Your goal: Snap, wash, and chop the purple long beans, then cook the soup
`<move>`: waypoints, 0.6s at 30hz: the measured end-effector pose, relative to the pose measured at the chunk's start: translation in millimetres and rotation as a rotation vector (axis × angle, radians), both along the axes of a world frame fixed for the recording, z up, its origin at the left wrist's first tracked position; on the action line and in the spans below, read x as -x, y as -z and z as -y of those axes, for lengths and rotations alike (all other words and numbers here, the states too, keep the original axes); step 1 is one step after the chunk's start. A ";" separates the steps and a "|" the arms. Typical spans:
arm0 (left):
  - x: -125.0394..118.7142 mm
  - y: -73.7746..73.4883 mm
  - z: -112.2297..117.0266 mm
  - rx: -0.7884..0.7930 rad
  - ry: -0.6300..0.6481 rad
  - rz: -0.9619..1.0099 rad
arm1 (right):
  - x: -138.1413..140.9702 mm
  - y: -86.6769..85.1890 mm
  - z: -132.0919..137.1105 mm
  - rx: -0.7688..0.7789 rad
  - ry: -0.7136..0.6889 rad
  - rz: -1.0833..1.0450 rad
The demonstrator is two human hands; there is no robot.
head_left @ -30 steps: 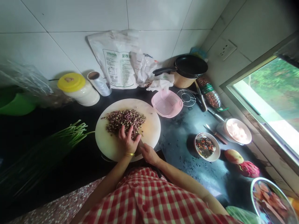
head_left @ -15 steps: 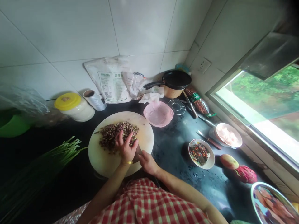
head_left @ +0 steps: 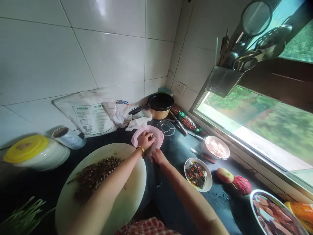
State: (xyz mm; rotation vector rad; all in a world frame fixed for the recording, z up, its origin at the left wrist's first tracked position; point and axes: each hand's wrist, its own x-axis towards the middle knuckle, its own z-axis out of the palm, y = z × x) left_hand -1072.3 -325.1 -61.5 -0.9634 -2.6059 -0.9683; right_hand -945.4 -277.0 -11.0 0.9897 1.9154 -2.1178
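My left hand (head_left: 146, 142), with a gold bangle at the wrist, is over the pink plastic basket (head_left: 158, 132). Its fingers curl over a small heap of chopped vegetable pieces (head_left: 151, 137), holding them against a knife blade. My right hand (head_left: 159, 156) grips the knife (head_left: 148, 152) by its handle, beside the basket's near rim; most of the blade is hidden under my left hand. Dark brown and greenish chopped vegetables (head_left: 97, 174) lie piled on the round white cutting board (head_left: 133, 189), partly behind my left forearm.
Right of my arms stand a bowl of dark food with red bits (head_left: 197, 174), a bowl of pale pieces (head_left: 217, 147), and a dragon fruit (head_left: 242, 185). A black pan (head_left: 160, 101) sits behind the basket. A yellow-lidded jar (head_left: 36, 153) stands at left.
Both hands have moved from the cutting board forward and right to the pink basket, carrying some chopped pieces with the knife. The view has turned right.
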 end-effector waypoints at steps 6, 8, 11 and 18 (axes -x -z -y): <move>40.1 28.5 -15.4 0.062 0.035 0.090 | -8.3 4.5 -37.4 -0.029 0.026 0.099; 46.9 25.1 -8.4 0.032 0.058 0.124 | -25.5 9.9 -39.6 -0.051 0.028 0.045; 51.1 11.7 25.7 -0.011 0.074 0.188 | -53.4 22.7 -29.1 -0.077 -0.035 -0.064; 11.8 6.1 228.7 -0.149 -0.132 0.244 | -100.0 63.6 33.1 -0.084 -0.191 -0.058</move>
